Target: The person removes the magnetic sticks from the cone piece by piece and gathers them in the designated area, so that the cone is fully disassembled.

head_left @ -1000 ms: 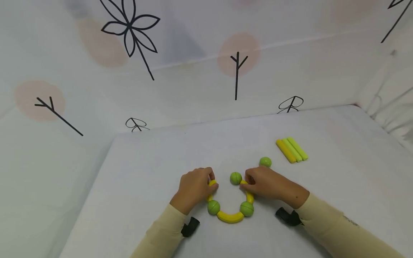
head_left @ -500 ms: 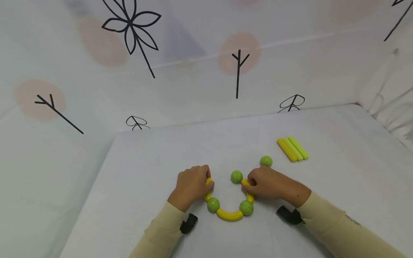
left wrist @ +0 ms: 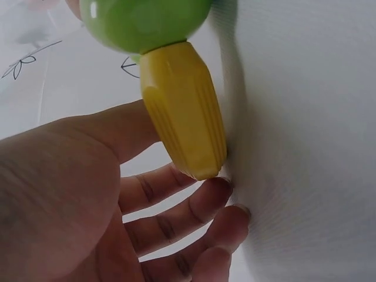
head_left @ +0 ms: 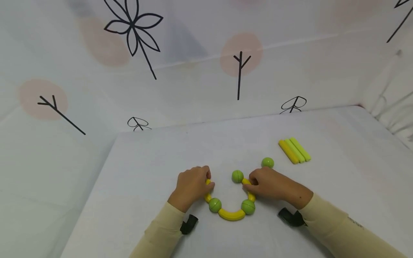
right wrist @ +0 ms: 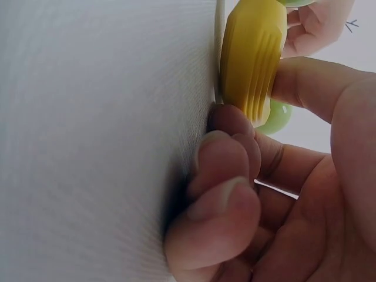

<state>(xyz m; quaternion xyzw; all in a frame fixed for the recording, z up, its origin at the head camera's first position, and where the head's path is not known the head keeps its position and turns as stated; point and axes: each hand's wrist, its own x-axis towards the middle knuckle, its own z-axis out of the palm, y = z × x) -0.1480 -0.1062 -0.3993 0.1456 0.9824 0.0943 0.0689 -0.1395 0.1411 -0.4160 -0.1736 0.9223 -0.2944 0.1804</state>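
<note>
Several green balls and yellow curved rods, like magnetic building toy pieces, form a U on the white table in the head view. My left hand [head_left: 190, 186] pinches the left curved rod [left wrist: 182, 111] between thumb and fingers near its free end. That rod's other end meets the left green ball [head_left: 215, 205]. A bottom curved rod [head_left: 231, 215] joins it to the right green ball [head_left: 248, 207]. My right hand [head_left: 272, 183] grips the right curved rod [right wrist: 249, 59] at its middle. On that rod's upper end sits the top green ball [head_left: 237, 176].
A loose green ball [head_left: 267, 162] lies just beyond the right hand. Farther right, a yellow straight rod [head_left: 288, 152] lies beside two lime straight rods [head_left: 297, 150]. A patterned white cloth wall [head_left: 193, 93] rises behind the table.
My left hand has shifted slightly left, swinging the free end of the left curved rod outward, so the U is wider at its top. The right hand has stayed nearly still.
</note>
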